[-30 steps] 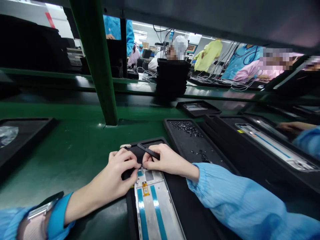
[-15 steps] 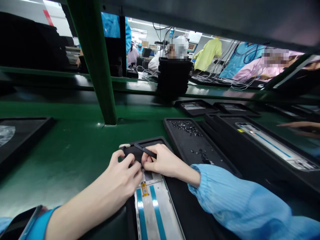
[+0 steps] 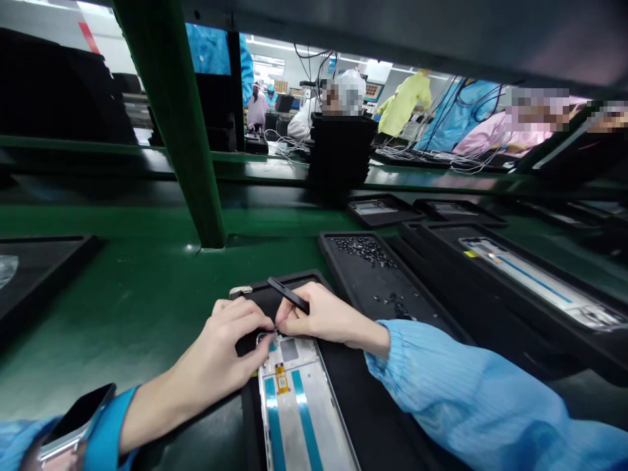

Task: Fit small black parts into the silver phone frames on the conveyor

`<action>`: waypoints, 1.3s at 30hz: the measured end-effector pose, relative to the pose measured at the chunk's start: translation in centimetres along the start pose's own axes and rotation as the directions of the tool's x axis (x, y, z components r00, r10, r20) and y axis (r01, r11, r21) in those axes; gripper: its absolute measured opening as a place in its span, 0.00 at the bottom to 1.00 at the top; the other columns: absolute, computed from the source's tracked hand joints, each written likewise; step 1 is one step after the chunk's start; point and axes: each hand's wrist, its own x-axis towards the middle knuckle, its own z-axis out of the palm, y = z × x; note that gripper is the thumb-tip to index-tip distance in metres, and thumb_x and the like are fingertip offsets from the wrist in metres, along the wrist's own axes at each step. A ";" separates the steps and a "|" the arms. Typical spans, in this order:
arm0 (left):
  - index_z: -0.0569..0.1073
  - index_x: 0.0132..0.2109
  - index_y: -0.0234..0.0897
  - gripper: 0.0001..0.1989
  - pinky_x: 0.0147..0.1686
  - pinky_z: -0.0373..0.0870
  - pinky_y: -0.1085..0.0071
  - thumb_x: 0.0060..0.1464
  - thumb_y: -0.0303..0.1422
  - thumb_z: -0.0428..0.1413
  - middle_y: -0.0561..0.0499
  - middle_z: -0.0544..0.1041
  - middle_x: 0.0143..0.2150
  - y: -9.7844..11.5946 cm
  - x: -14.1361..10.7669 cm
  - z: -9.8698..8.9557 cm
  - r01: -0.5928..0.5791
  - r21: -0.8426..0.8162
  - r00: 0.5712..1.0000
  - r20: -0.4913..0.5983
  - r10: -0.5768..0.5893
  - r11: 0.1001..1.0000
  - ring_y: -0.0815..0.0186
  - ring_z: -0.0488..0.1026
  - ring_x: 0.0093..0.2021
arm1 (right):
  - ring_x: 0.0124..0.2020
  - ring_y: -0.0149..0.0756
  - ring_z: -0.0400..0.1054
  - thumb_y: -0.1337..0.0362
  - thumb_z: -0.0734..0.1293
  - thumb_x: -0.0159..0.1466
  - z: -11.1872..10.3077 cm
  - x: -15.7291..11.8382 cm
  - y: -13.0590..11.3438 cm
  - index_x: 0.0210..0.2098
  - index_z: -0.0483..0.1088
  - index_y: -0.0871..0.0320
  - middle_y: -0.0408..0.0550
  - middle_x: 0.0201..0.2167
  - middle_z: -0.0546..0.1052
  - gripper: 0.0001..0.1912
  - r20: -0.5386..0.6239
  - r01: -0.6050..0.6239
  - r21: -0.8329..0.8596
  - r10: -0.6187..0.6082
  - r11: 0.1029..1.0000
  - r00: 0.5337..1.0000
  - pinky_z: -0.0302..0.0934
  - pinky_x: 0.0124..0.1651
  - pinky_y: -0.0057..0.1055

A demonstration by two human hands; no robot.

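Note:
A silver phone frame (image 3: pixel 299 405) with two blue strips and an orange flex cable (image 3: pixel 281 379) lies in a black tray (image 3: pixel 307 278). My left hand (image 3: pixel 233 340) is at the frame's top left corner, its thumb and fingertips in a pinch; whatever is between them is too small to name. Gripped in my right hand (image 3: pixel 318 314) is a pair of black tweezers (image 3: pixel 289 296), the back end slanting up to the left. Its working tips are hidden under my fingers, close to my left fingertips at the frame's top edge.
Right of my tray stands a black tray of small dark parts (image 3: pixel 366 252). Farther right, another phone frame (image 3: pixel 534 281) lies in a tray. A green post (image 3: pixel 196 163) rises behind the left hand. Black trays (image 3: pixel 341 150) are stacked behind; co-workers sit beyond.
My left hand has shifted and turned, its fingers straighter, showing more of the frame's corner and the watch. The right hand barely moved. A co-worker's hand at the far right has gone from view.

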 end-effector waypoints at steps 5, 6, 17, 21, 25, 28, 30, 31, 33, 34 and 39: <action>0.73 0.33 0.36 0.09 0.37 0.59 0.66 0.57 0.26 0.48 0.51 0.73 0.32 -0.1 0.1 -0.2 -0.085 0.055 0.991 0.108 0.079 0.995 0.67 0.68 0.34 | 0.19 0.22 0.55 0.71 0.63 0.48 0.2 0.0 0.2 0.24 0.70 0.62 0.38 0.16 0.64 0.05 -0.011 0.011 -0.017 -0.011 1.000 1.000 0.49 0.20 0.19; 0.73 0.33 0.36 0.10 0.38 0.58 0.65 0.58 0.26 0.47 0.50 0.73 0.32 0.0 0.2 -0.5 -0.118 0.078 0.983 0.148 0.105 0.990 0.66 0.67 0.34 | 0.19 0.23 0.55 0.70 0.63 0.47 0.3 0.1 0.2 0.23 0.70 0.62 0.38 0.16 0.65 0.05 -0.019 0.015 -0.048 -0.016 0.999 1.000 0.49 0.20 0.19; 0.74 0.36 0.32 0.13 0.40 0.60 0.62 0.60 0.25 0.44 0.47 0.72 0.31 0.2 0.2 -1.8 -0.284 0.132 0.938 0.246 0.246 0.950 0.63 0.66 0.35 | 0.20 0.24 0.60 0.66 0.67 0.51 0.1 0.2 0.1 0.24 0.72 0.63 0.40 0.18 0.68 0.06 -0.032 0.107 -0.009 -0.107 0.994 0.994 0.54 0.24 0.20; 0.73 0.32 0.31 0.12 0.36 0.64 0.67 0.57 0.24 0.46 0.48 0.71 0.29 0.1 0.4 -1.7 -0.230 0.015 0.961 0.158 0.225 0.973 0.66 0.66 0.33 | 0.17 0.24 0.62 0.50 0.58 0.61 -0.1 0.1 0.2 0.25 0.72 0.64 0.42 0.16 0.68 0.23 -0.234 0.161 0.105 -0.133 0.981 0.963 0.57 0.23 0.22; 0.70 0.30 0.33 0.08 0.32 0.66 0.72 0.53 0.23 0.48 0.49 0.70 0.30 -0.3 0.4 -1.4 -0.102 -0.069 0.987 0.117 0.110 0.992 0.68 0.67 0.32 | 0.18 0.25 0.65 0.49 0.53 0.65 0.4 -0.4 0.2 0.23 0.67 0.63 0.45 0.21 0.70 0.27 -0.278 0.182 0.171 -0.130 0.968 0.952 0.60 0.23 0.23; 0.69 0.30 0.34 0.06 0.32 0.67 0.73 0.50 0.23 0.49 0.50 0.70 0.31 -0.7 0.3 -1.2 -0.059 -0.091 0.992 0.101 0.069 0.994 0.68 0.68 0.33 | 0.28 0.28 0.70 0.57 0.61 0.62 0.8 -0.6 0.2 0.30 0.67 0.61 0.44 0.30 0.71 0.13 -0.252 0.280 0.133 -0.241 0.951 0.937 0.63 0.30 0.23; 0.69 0.29 0.34 0.06 0.33 0.67 0.72 0.49 0.23 0.49 0.50 0.70 0.31 -0.8 0.3 -1.1 -0.055 -0.098 0.993 0.094 0.064 0.994 0.68 0.69 0.33 | 0.31 0.29 0.71 0.61 0.63 0.60 1.0 -0.7 0.1 0.33 0.66 0.60 0.44 0.31 0.71 0.08 -0.233 0.306 0.083 -0.280 0.949 0.931 0.64 0.32 0.23; 0.69 0.29 0.34 0.06 0.33 0.67 0.72 0.49 0.23 0.49 0.50 0.71 0.31 -0.8 0.4 -1.0 -0.057 -0.104 0.994 0.090 0.066 0.993 0.68 0.69 0.33 | 0.31 0.29 0.71 0.61 0.63 0.61 1.1 -0.7 0.1 0.33 0.65 0.60 0.44 0.31 0.72 0.07 -0.228 0.306 0.072 -0.283 0.949 0.932 0.64 0.32 0.24; 0.69 0.29 0.34 0.06 0.33 0.68 0.72 0.50 0.23 0.49 0.50 0.71 0.30 -0.9 0.4 -0.9 -0.067 -0.120 0.994 0.076 0.076 0.991 0.68 0.68 0.32 | 0.29 0.30 0.71 0.62 0.62 0.62 1.1 -0.9 0.0 0.33 0.64 0.60 0.44 0.28 0.72 0.07 -0.224 0.320 0.057 -0.300 0.946 0.927 0.65 0.31 0.24; 0.69 0.29 0.34 0.06 0.35 0.68 0.71 0.50 0.23 0.49 0.50 0.71 0.30 -0.9 0.4 -0.8 -0.072 -0.128 0.994 0.071 0.082 0.989 0.68 0.68 0.33 | 0.29 0.30 0.71 0.62 0.61 0.63 1.1 -1.0 0.0 0.33 0.63 0.60 0.44 0.27 0.71 0.07 -0.225 0.335 0.029 -0.321 0.942 0.920 0.64 0.31 0.24; 0.67 0.28 0.34 0.05 0.35 0.67 0.71 0.49 0.22 0.50 0.52 0.70 0.30 -0.9 0.5 -0.7 -0.066 -0.138 0.994 0.081 0.078 0.988 0.69 0.68 0.33 | 0.28 0.28 0.67 0.64 0.60 0.63 1.0 -1.1 0.1 0.32 0.66 0.60 0.43 0.27 0.70 0.06 -0.210 0.408 -0.226 -0.453 0.885 0.866 0.60 0.32 0.24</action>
